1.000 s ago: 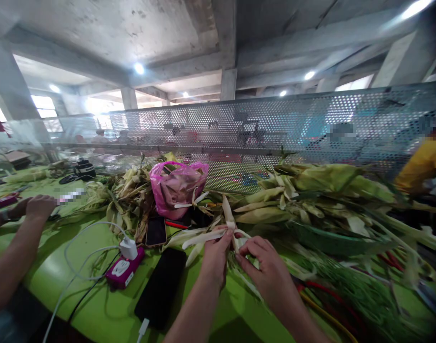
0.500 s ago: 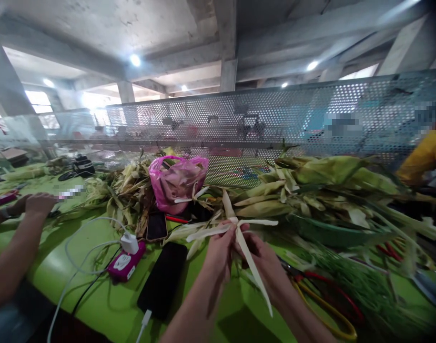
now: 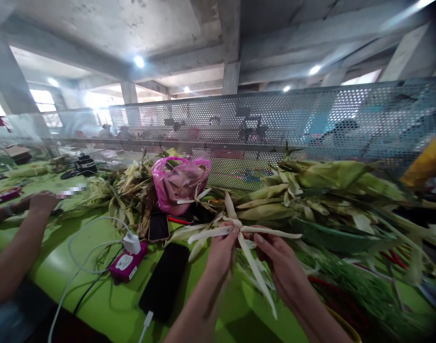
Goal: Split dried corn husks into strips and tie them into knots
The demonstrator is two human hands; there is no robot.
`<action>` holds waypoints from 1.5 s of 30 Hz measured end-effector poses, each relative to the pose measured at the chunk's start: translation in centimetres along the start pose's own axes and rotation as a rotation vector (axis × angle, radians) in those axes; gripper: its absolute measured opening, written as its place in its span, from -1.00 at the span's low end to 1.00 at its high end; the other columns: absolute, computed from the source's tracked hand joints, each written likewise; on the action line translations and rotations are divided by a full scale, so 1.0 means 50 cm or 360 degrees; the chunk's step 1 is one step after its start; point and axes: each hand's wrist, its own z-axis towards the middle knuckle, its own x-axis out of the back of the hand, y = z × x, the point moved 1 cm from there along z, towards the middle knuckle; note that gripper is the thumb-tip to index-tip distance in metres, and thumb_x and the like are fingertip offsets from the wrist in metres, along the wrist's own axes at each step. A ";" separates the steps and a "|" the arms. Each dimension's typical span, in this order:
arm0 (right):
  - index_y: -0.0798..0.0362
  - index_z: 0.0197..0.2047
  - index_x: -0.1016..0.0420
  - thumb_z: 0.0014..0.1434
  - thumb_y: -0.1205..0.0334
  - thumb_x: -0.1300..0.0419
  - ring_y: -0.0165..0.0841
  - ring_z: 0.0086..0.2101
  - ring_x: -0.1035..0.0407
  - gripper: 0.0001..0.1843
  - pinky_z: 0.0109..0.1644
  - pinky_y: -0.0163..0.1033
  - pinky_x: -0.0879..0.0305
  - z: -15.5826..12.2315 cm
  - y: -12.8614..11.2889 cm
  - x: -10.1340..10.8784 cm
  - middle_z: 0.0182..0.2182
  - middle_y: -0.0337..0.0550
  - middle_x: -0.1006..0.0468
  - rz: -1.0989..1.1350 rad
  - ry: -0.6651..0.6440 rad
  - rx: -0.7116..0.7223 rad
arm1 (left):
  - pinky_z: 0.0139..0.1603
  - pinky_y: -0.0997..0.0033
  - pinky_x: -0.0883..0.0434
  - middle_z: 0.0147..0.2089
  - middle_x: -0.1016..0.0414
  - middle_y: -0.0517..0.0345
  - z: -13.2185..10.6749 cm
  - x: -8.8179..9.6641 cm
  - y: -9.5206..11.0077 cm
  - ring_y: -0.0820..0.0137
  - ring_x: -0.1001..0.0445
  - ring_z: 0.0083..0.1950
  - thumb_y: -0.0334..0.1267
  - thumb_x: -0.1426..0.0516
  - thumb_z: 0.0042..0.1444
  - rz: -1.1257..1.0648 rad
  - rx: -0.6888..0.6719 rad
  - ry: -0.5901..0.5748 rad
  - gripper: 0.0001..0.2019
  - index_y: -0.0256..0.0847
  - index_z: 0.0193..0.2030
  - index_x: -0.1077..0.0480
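Observation:
Pale corn husk strips (image 3: 252, 267) cross one another in a star shape in front of me, above the green table. My left hand (image 3: 223, 247) pinches the crossing point, thumb on top. With thumb and fingers my right hand (image 3: 275, 250) grips the strip that points right, a little away from the centre. One strip points up toward the husk heap, one points left, and a long one hangs down toward me between my forearms. The fingertips under the strips are partly hidden.
A black phone (image 3: 164, 281) on a white cable lies left of my arms, near a purple power strip (image 3: 128, 262). Behind stand a pink plastic bag (image 3: 182, 183) and heaped corn husks (image 3: 268, 209). A co-worker's arm (image 3: 25, 243) rests at left. Perforated metal panels (image 3: 218, 124) close off the back.
My right hand has moved right, away from the crossing, and now holds the right-pointing strip along its length. My left hand keeps its pinch at the centre. The view has shifted slightly.

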 end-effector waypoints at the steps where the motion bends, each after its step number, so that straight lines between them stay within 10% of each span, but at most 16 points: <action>1: 0.04 -0.24 -0.58 -0.03 -0.01 -0.34 -0.38 -0.51 -0.24 -0.65 -0.47 -0.29 -0.14 0.001 -0.002 0.005 -0.41 -0.16 -0.57 0.0098 0.0077 -0.0019 | -0.33 0.51 -0.34 -0.47 -0.46 0.24 -0.002 -0.002 0.000 0.48 -0.42 -0.43 -0.16 -0.34 -0.14 0.0000 0.0015 -0.0036 -0.73 -0.21 -0.34 -0.41; 14: 0.08 -0.63 -0.45 -0.28 -0.03 -0.43 -0.48 -0.67 -0.12 -0.62 -0.58 -0.32 0.02 0.010 0.024 0.013 -0.70 -0.27 -0.37 0.0211 0.0170 -0.0290 | -0.42 0.50 -0.26 -0.47 -0.48 0.11 -0.023 -0.019 -0.007 0.47 -0.37 -0.47 -0.14 -0.32 -0.10 -0.0097 0.0285 -0.0406 -0.71 -0.30 -0.29 -0.48; 22: 0.08 -0.60 -0.45 0.01 -0.15 -0.27 -0.49 -0.64 -0.13 -0.55 -0.59 -0.33 0.03 0.020 -0.010 0.050 -0.66 -0.26 -0.38 0.0089 -0.0163 -0.0436 | -0.39 0.46 -0.25 -0.51 -0.48 0.14 -0.005 -0.004 -0.001 0.42 -0.38 -0.45 -0.12 -0.30 -0.12 0.0238 0.0012 -0.0067 -0.73 -0.25 -0.33 -0.47; 35: 0.04 -0.39 -0.46 -0.13 0.00 -0.41 -0.43 -0.63 -0.24 -0.66 -0.56 -0.29 -0.22 0.019 -0.016 0.046 -0.61 -0.31 -0.42 0.0012 -0.0111 -0.0264 | -0.35 0.48 -0.23 -0.47 -0.46 0.12 -0.020 -0.006 -0.016 0.48 -0.35 -0.45 -0.08 -0.33 -0.15 0.0509 0.0187 -0.0814 -0.70 -0.30 -0.39 -0.52; 41: 0.05 -0.28 -0.45 -0.09 -0.03 -0.37 -0.37 -0.44 -0.33 -0.61 -0.39 -0.30 -0.28 0.015 -0.032 0.042 -0.42 -0.21 -0.48 -0.0336 0.0196 0.0159 | -0.43 0.50 -0.20 -0.49 -0.46 0.15 -0.001 0.000 -0.014 0.51 -0.30 -0.50 -0.08 -0.32 -0.14 0.0418 0.0013 -0.0247 -0.69 -0.29 -0.37 -0.49; 45: 0.05 -0.34 -0.40 0.02 -0.06 -0.27 -0.52 -0.63 -0.09 -0.66 -0.60 -0.39 -0.02 -0.005 -0.027 0.008 -0.57 -0.33 -0.35 -0.0303 -0.0093 -0.0067 | -0.30 0.46 -0.30 -0.41 -0.51 0.11 0.007 0.005 -0.006 0.43 -0.42 -0.38 -0.18 -0.26 -0.05 0.0196 -0.0120 -0.0045 -0.77 -0.27 -0.27 -0.49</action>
